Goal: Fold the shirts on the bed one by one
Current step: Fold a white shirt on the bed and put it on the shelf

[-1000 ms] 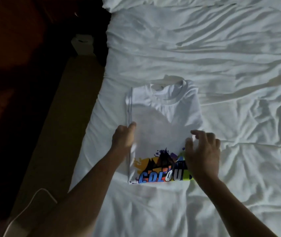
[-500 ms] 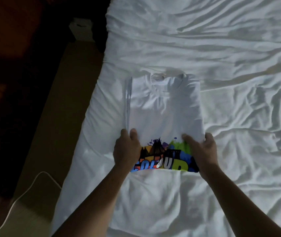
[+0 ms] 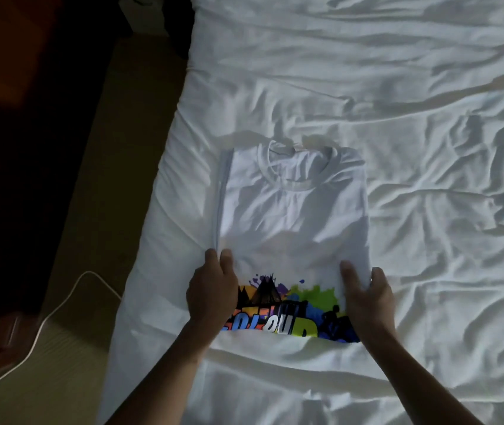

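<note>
Since a second ago both hands have dropped to the near end of the shirt (image 3: pixel 293 216) and turned its printed hem up, so the lettering now reads upside down. Left hand (image 3: pixel 212 289) pinches the left folded edge, and right hand (image 3: pixel 367 297) holds the right edge, thumb on top and fingers round the side; the shirt lies flat near the left side of the bed (image 3: pixel 413 87), sleeves tucked in, collar at the far end. Step in hand looks like the last hem-to-collar fold, and the next move likely calls for carrying both corners evenly toward the collar, then smoothing.
</note>
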Tool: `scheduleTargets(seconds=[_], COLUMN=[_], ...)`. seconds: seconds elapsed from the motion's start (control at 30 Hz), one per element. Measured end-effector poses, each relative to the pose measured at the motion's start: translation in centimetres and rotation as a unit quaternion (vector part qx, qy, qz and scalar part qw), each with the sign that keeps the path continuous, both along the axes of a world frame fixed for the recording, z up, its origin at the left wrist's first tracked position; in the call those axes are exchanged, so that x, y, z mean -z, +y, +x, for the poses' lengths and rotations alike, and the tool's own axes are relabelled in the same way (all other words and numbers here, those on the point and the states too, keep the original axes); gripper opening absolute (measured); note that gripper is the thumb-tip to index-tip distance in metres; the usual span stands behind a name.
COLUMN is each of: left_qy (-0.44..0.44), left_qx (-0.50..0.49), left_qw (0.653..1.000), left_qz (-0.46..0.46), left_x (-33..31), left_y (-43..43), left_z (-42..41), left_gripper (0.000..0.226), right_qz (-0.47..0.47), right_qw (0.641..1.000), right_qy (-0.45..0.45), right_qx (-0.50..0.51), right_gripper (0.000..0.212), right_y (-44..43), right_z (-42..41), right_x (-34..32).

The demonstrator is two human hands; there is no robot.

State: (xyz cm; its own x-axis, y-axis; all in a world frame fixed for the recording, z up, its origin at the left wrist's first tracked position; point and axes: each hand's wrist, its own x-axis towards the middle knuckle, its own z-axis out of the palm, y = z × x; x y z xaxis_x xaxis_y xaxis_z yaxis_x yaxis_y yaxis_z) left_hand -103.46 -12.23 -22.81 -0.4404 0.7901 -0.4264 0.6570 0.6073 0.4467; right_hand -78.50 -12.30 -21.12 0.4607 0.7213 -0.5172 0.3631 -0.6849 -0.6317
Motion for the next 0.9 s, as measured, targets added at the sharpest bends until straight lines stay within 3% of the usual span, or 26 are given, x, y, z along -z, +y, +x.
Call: scheduleTargets(seconds=[0.13,0.23,0.37,0.6,0.73,0.9], left_qy=[-0.002,0.053,0.14,0.092,0.084,0.087], left_qx=[-0.021,0.02,0.04,0.011,-0.007,-0.026], left_qw=[1.0,0.998,0.989,0.993,0.994,0.992], left_qz=[-0.016,-0.041,0.029,0.071,0.075,0.089], left_x=[0.5,-0.1,-0.8,0.2,1.4,1.6], left_y=[-1.6,-1.8,2.3,13.6,15.9,15.8], left_z=[-0.8,-1.7,-1.8,0.0,-0.7,-1.6], left_gripper=[0.04,0.042,0.032,0.061,0.042,0.038], right_qz=[-0.012,-0.03,0.004,0.083,0.069,0.074], right_qw=[0.998,0.994,0.987,0.996,0.997,0.995], right_qy=[-0.051,-0.084,-0.139,-0.014,-0.013,-0.053], right_qx=[-0.018,-0.058,-0.078,-0.021,0.022,0.034], right_gripper=[0.041,0.042,0.043,0.048,0.038,0.035], right_y=[-1.9,-2.0,2.0,13.1,16.0,16.0], right_z=[0.5,1.1,1.3,0.6,0.7,1.0], right_x=[0.0,-0.1,0.1,1.1,2.4,2.9])
